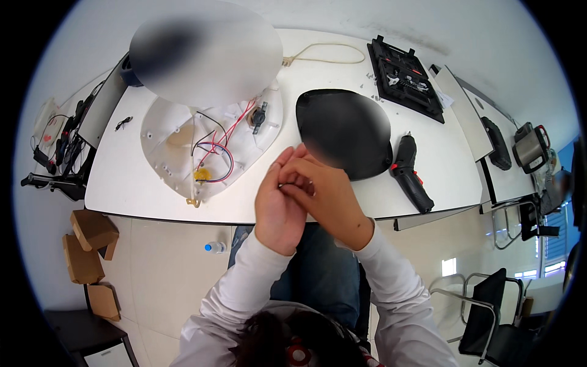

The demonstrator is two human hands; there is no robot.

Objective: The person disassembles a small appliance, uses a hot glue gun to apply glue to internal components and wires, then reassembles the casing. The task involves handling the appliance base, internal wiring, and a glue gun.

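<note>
White housing (255, 150) holds wires (233, 162); toolcase (424, 109) holds tools (417, 86).

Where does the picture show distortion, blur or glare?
Head view: the front edge of the white table bows; head view: blur covers an upper-left oval and softens much of the black rounded piece; head view: a bright patch glares on the floor.

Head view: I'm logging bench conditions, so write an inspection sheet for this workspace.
Surface: white table, dark-edged.
Job's things: open white housing with exposed wires; black panel; power screwdriver right of it.
Clutter: small loose parts beside open toolbox.
Hands: left hand and right hand together over the front edge; anything held unclear.
Cables: pale cord at the far side, short black cable left.
Surroundings: cardboard boxes and bottle on the floor; chair at right.
</note>
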